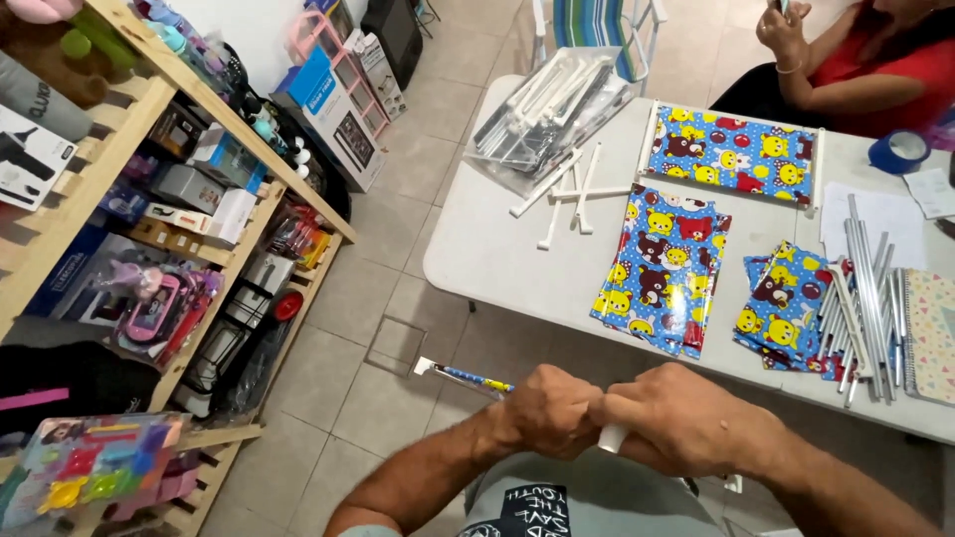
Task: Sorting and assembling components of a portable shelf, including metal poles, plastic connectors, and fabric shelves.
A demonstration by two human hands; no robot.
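Observation:
My left hand and my right hand are closed side by side around one rod, held over my lap below the table's front edge. The rod sticks out to the left of my left hand: blue printed fabric wraps it and a white plastic piece caps its tip. A white tube end shows between my hands. Blue cartoon-print fabric sheets lie on the white table just ahead of my hands.
Metal rods and a notebook lie at the table's right. White plastic bars and a bagged bundle sit farther back. Another person sits across the table. A wooden shelf with boxed goods stands to my left.

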